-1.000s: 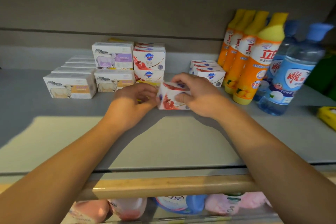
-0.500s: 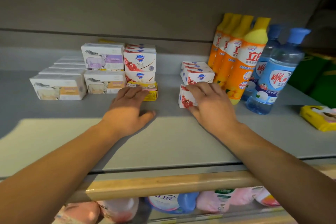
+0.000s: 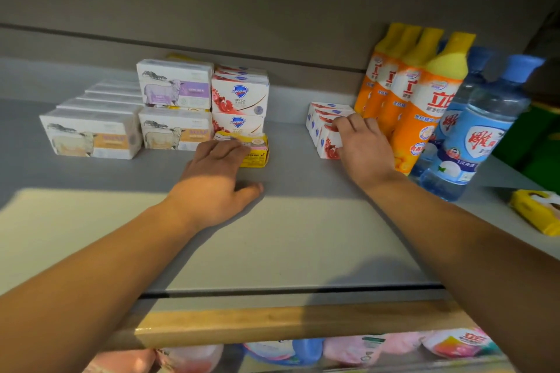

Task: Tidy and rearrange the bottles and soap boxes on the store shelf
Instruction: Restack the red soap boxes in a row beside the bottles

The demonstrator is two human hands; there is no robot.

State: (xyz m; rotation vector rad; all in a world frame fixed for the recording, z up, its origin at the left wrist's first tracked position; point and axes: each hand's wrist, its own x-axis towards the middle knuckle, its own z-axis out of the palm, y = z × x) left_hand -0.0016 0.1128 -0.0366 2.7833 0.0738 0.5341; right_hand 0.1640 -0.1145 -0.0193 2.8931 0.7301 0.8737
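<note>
My right hand [image 3: 362, 147] holds a white and red soap box [image 3: 328, 144] against the front of a short row of like boxes [image 3: 325, 109], just left of the orange bottles [image 3: 415, 106]. My left hand [image 3: 215, 179] lies flat on the grey shelf [image 3: 288, 221], fingers straight and touching the top of a yellow soap box [image 3: 254, 151]. Behind it stand stacked white and red soap boxes [image 3: 241, 97] and sheep-print boxes [image 3: 175, 85].
Two blue-capped clear bottles [image 3: 481, 130] stand right of the orange ones. A yellow pack [image 3: 536, 210] lies at the far right. More sheep-print boxes [image 3: 91, 136] sit at the left. A wooden rail [image 3: 272, 325] edges the shelf, with pouches below.
My right hand carried the white and red box from the middle to the right and set it at the front of the row. My left hand let go and reached the yellow box.
</note>
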